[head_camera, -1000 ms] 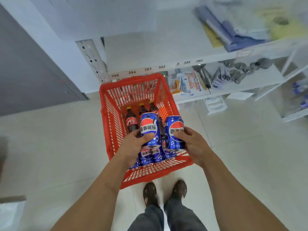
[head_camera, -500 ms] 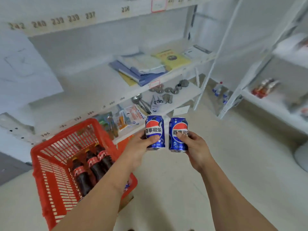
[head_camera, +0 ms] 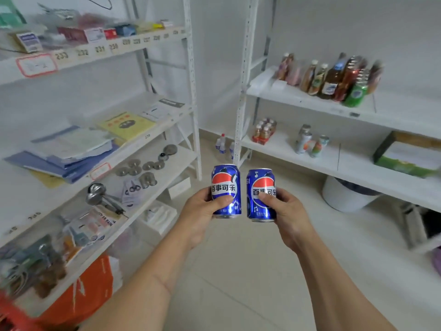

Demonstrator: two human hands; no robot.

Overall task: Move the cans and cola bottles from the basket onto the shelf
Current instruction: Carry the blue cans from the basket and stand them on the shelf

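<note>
Both cans now up off the basket [head_camera: 9, 314], facing drinks shelf [head_camera: 310, 101]. L hand [head_camera: 202, 211] grips left can [head_camera: 225, 191], R hand [head_camera: 286, 216] grips right can [head_camera: 261, 194], fingers curled round; both read Pepsi 百事可乐

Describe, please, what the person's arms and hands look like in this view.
Both forearms are bare with no sleeves in view. The left hand and the right hand wear no gloves, and no rings, watch or wristbands show on them.
</note>
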